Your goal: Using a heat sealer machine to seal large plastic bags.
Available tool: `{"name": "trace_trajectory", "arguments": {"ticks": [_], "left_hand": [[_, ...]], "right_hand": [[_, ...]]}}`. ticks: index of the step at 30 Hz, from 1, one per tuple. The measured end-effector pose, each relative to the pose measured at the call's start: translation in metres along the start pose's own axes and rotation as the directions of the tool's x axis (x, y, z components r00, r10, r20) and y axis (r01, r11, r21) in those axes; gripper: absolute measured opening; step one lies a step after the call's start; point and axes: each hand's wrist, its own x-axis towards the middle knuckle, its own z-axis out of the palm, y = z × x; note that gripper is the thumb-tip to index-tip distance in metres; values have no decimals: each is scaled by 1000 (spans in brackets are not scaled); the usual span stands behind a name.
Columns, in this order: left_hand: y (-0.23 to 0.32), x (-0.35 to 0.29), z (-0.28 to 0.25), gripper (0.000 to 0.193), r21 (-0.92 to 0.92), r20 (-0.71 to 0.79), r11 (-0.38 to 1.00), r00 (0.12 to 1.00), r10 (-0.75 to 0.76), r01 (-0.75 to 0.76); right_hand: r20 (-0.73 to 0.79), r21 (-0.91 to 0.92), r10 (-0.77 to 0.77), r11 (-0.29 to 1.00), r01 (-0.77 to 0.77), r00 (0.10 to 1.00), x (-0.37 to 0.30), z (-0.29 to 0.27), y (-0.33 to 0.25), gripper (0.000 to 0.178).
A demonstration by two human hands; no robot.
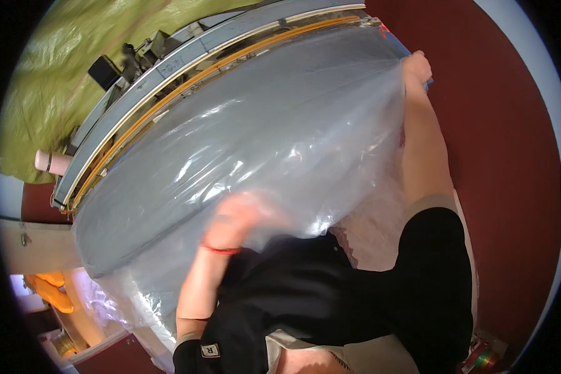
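A large clear plastic sheet (pixel 243 131) is spread over a grey surface in front of me, creased and shining with glare. At the far right my right hand (pixel 417 67) is closed on the sheet's edge, and folds fan out from its grip. There, a strip of blue shows beside the fist. My left hand (pixel 240 215), with a red cord (pixel 219 250) round the wrist, is over the sheet's near side close to my body. It is smeared by motion, so its fingers and any contact with the plastic cannot be made out.
Behind the sheet runs a long grey metal machine bed (pixel 168 70) with an orange rail (pixel 212 67). A black mechanism (pixel 131 61) and a pink bottle (pixel 53 163) stand along it. Green-yellow sheeting (pixel 50 81) lies beyond. Orange items (pixel 55 293) sit lower left.
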Motion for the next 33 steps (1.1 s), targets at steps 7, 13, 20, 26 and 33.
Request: {"name": "trace_trajectory", "arguments": {"ticks": [7,13,20,26,33], "left_hand": [[79,4,-8,41,634,-510,679,460,727,-370],[29,51,56,86,991,-106,-4,803,586,134],[50,-24,-49,43,852,-72,-308,678,732,423],[110,-150,-58,51,681,-205,-276,538,818,679],[188,-272,-89,21,805,-283,135,174,943,578]], "right_hand": [[4,-18,40,999,-40,999,13,11,22,28],[-1,-3,-27,1000,27,1000,3,2,-4,25],[14,-45,-60,997,60,998,-4,-8,-1,29],[73,-36,-104,994,107,992,8,4,14,31],[127,-31,-141,989,146,982,6,2,4,32]]}}
